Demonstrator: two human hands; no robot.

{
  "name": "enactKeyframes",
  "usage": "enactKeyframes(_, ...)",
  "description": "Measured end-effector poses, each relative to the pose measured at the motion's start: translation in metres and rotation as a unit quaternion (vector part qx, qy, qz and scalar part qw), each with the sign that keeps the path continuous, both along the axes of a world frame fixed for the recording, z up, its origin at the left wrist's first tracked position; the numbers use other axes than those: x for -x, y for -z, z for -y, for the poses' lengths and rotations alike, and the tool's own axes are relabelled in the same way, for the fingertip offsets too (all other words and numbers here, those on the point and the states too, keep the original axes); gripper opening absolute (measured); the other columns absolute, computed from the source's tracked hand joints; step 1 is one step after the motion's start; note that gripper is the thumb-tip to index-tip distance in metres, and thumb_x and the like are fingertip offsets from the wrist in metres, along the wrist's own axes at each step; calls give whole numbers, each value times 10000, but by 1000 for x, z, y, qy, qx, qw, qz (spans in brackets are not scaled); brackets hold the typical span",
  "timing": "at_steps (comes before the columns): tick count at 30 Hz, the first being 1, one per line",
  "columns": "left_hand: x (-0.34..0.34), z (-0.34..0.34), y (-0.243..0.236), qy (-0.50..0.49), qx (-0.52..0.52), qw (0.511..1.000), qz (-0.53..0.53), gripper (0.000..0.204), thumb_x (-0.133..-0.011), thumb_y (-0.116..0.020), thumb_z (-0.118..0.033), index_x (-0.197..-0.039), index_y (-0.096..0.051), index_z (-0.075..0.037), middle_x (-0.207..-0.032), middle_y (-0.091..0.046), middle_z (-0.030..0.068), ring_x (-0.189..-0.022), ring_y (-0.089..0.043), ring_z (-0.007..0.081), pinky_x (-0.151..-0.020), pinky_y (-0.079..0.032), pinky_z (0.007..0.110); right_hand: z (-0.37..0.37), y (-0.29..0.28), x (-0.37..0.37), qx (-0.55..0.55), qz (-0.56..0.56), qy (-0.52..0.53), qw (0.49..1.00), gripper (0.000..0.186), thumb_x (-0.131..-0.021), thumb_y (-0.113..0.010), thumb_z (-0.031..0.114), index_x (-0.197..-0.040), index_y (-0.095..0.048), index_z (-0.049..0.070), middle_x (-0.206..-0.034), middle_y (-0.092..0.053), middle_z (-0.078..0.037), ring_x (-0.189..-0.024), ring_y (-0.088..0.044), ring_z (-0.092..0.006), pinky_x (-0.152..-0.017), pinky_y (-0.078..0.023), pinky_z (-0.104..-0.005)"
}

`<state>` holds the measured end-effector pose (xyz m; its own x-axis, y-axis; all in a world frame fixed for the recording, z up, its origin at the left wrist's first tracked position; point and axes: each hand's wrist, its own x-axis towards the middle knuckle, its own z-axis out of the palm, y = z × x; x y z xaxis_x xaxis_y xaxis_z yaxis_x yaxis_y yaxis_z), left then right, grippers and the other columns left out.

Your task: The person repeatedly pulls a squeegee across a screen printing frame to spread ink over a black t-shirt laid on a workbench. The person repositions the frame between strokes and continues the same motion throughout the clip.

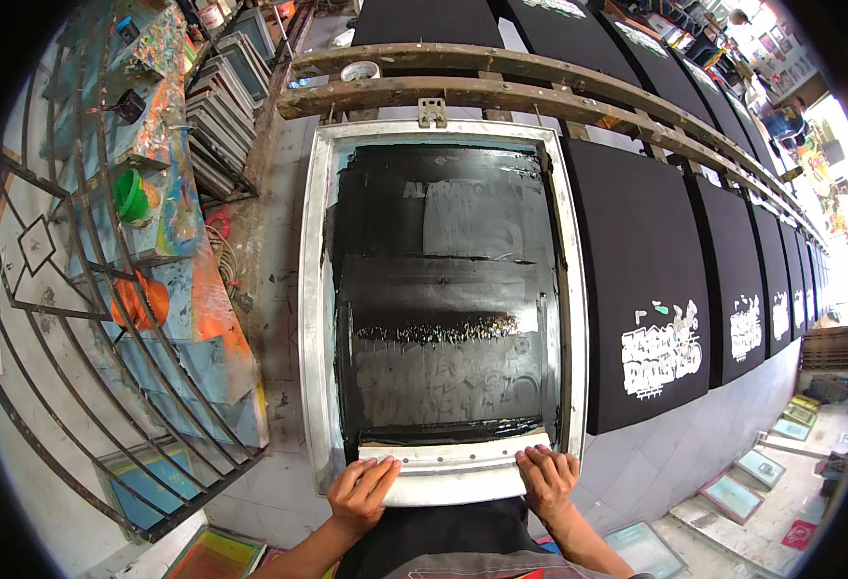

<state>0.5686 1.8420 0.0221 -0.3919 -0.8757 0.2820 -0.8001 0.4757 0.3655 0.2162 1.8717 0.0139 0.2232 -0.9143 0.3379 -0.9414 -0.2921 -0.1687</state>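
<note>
A silkscreen in a pale metal frame (319, 289) lies before me, its mesh coated with black ink (443, 280). At its near end is a long pale squeegee (458, 456) with a row of holes or fasteners. My left hand (366, 487) is closed on the squeegee's left end, and my right hand (544, 482) is closed on its right end. A metal clamp (431, 111) sits at the screen's far edge, on a wooden rail (366, 96).
Printed black boards (646, 261) run in rows to the right. A roll of tape (360, 70) rests on the rails. Left are stacked frames (221, 125), paint-spattered steps (182, 280) with containers (132, 196) and metal grilles (76, 314). A distant person (783, 121) is at upper right.
</note>
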Motion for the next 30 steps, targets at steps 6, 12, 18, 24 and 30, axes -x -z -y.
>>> enactKeyframes(6, 1, 51, 9, 1, 17, 1000, 12, 285, -889, -774, -85, -1135, -912, -127, -1157, -845, 2, -1011, -760, 237, -940, -654, 374, 41, 15, 2, 27, 0, 3, 1000, 205, -894, -859, 100, -1099, -855, 116, -1065, -813, -24, -968, -762, -231, -871, -498, -396)
enactKeyframes(12, 5, 163, 15, 8, 58, 998, -33, 550, -788, -700, 140, -1244, -868, -119, -1219, -834, 21, -1047, -754, 281, -912, -646, 390, 162, 15, 7, 46, 43, -16, 998, 171, -911, -806, 55, -1076, -816, 102, -1047, -778, -58, -946, -701, -267, -876, -493, -440)
enactKeyframes(18, 7, 275, -59, 17, -168, 984, 65, 313, -769, -905, -194, -1070, -878, -108, -997, -836, 138, -961, -794, 393, -902, -617, 481, 289, -56, 34, -219, -119, -64, 966, 425, -756, -915, 254, -1143, -812, 112, -1157, -790, -97, -1070, -760, -355, -1028, -532, -469)
enactKeyframes(24, 0, 205, -104, 33, -181, 983, 25, 330, -755, -895, -145, -1084, -881, -113, -1089, -829, 141, -1048, -784, 361, -945, -610, 471, 201, -100, 33, -145, -89, -101, 980, 325, -776, -881, 208, -1089, -818, 147, -1041, -775, -72, -1040, -771, -287, -1000, -533, -465)
enactKeyframes(30, -6, 6, -57, 29, -79, 996, -33, 541, -694, -808, 49, -1209, -866, -107, -1198, -808, 41, -1133, -713, 280, -957, -604, 407, 5, -55, 10, -44, -29, -61, 997, 245, -942, -693, 154, -1165, -794, 165, -1142, -723, -9, -1107, -703, -218, -1001, -489, -465)
